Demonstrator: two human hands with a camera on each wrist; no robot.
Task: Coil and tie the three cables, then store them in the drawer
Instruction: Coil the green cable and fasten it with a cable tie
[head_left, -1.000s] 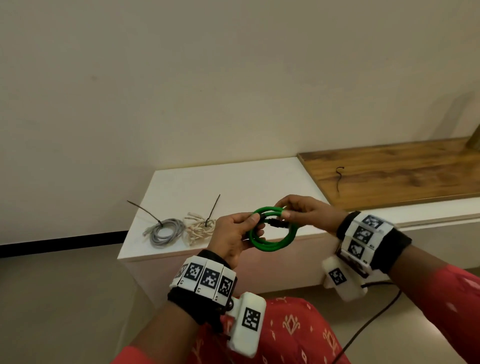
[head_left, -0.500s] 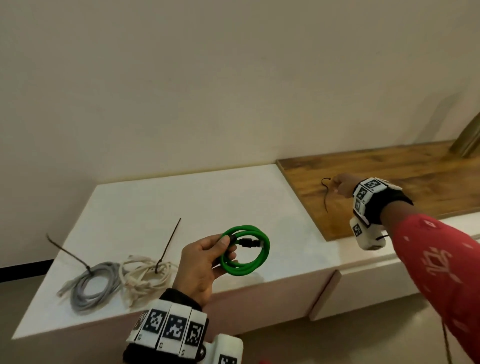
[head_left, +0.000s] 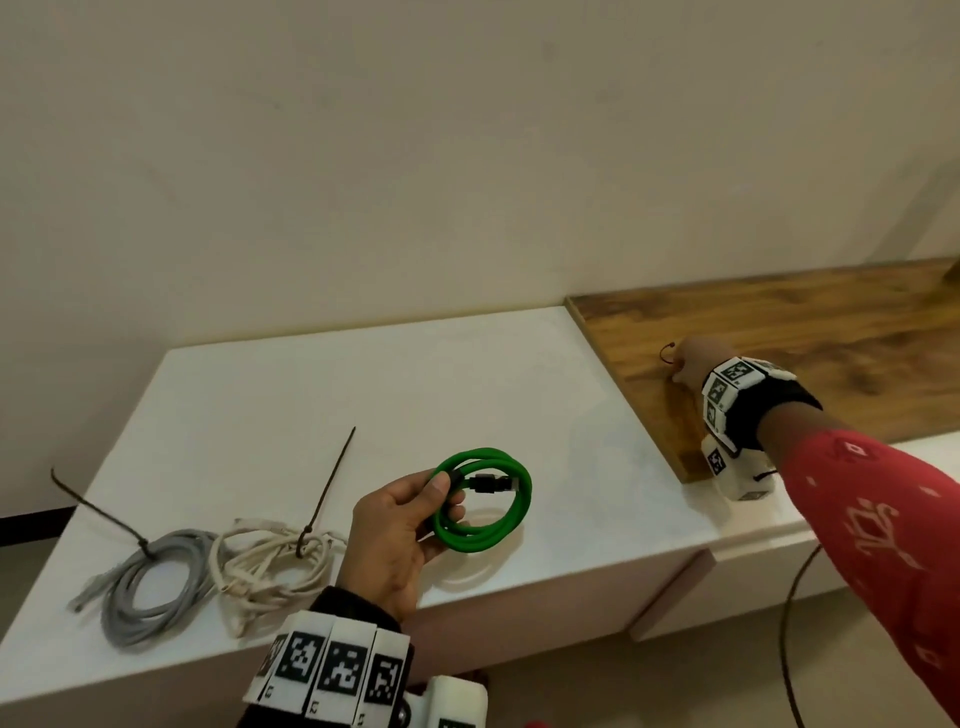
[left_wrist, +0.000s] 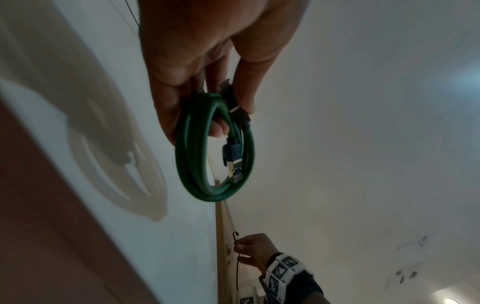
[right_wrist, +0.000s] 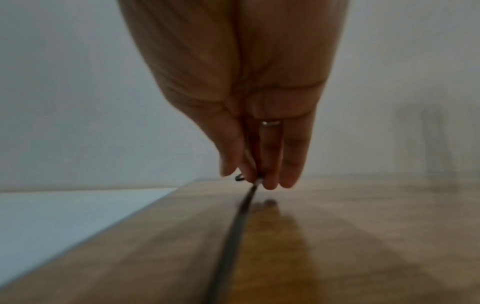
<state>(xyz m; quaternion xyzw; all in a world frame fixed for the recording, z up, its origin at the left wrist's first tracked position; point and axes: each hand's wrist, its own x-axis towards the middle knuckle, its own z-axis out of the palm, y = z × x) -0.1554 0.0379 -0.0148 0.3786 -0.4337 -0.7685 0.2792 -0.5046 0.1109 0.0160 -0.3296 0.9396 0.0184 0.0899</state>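
Note:
My left hand holds a coiled green cable above the white cabinet top, thumb and fingers curled round the loops and its black plugs. Over on the wooden board, my right hand pinches a thin dark tie near its curled end. Two tied coils lie at the cabinet's left: a grey cable and a cream cable, each with a dark tie sticking up.
A drawer front runs under the cabinet top, shut. A black wire hangs from my right wrist device down to the floor. The wall stands close behind the cabinet.
My right hand let go of the green coil, reached right to the wooden board and took hold of the tie. My left hand kept the coil and my head moved closer.

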